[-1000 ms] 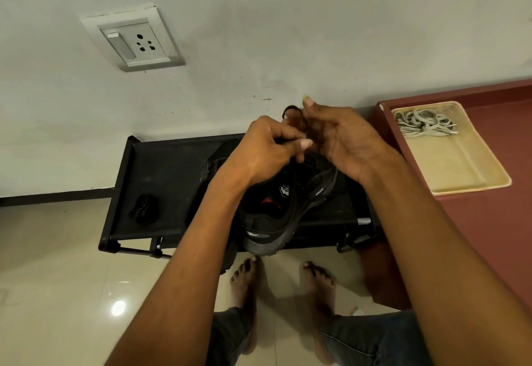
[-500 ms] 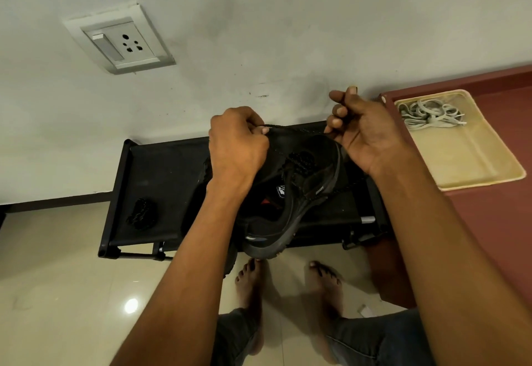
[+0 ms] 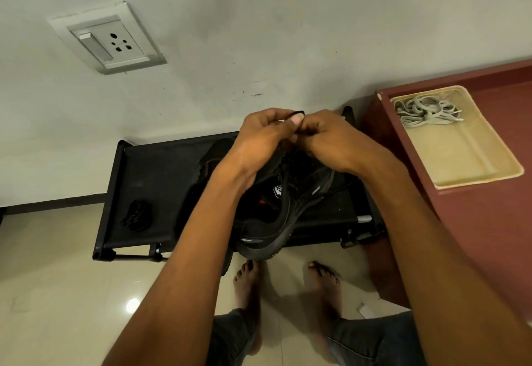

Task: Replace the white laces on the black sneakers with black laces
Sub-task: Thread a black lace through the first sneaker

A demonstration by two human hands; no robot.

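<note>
Dim, warm indoor light; a bright glare spot on the glossy floor (image 3: 133,305); wide-angle bending at edges; slightly soft.

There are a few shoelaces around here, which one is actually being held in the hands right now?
The black lace on the sneaker, pinched between left hand and right hand. The spare black bundle and white laces lie untouched.

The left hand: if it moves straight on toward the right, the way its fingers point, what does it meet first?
The left hand would meet the right hand at once; their fingertips already seem to touch at the black lace, though depth is unclear.
</note>
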